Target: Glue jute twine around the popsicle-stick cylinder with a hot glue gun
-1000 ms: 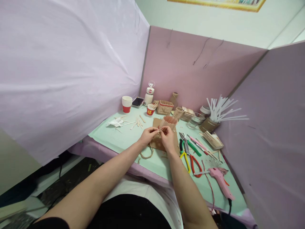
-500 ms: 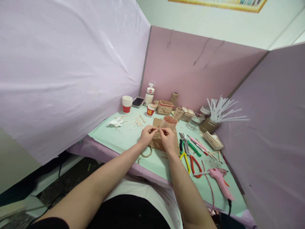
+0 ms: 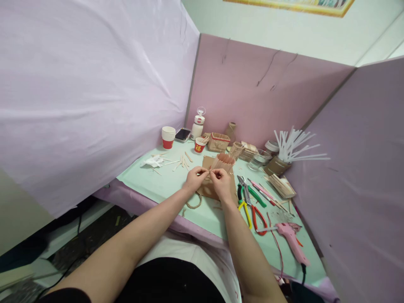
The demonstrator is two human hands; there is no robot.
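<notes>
I log a table (image 3: pixel 168 185) with a pale green top and lilac cloth (image 3: pixel 132 198) along its front edge. Pink panel (image 3: pixel 246 101) behind; creased lilac sheeting (image 3: pixel 94 92) at left; shaded purple panel (image 3: pixel 360 160) at right. Above: pale wall (image 3: pixel 268 29) and gold-framed picture (image 3: pixel 293 6), cropped by my view. Floor (image 3: pixel 101 233) dark, lower left.

One left hand (image 3: pixel 195 180), one right hand (image 3: pixel 221 182); one cardboard sheet (image 3: pixel 210 192), one scalloped container (image 3: pixel 224 160), one twine loop (image 3: pixel 194 208); one glue gun (image 3: pixel 293 240), one white bottle (image 3: pixel 197 129), one phone (image 3: pixel 182 134), one glass bowl (image 3: pixel 259 161), one red-rimmed basket (image 3: pixel 218 144); white sticks (image 3: pixel 291 147) too crowded to count.
</notes>
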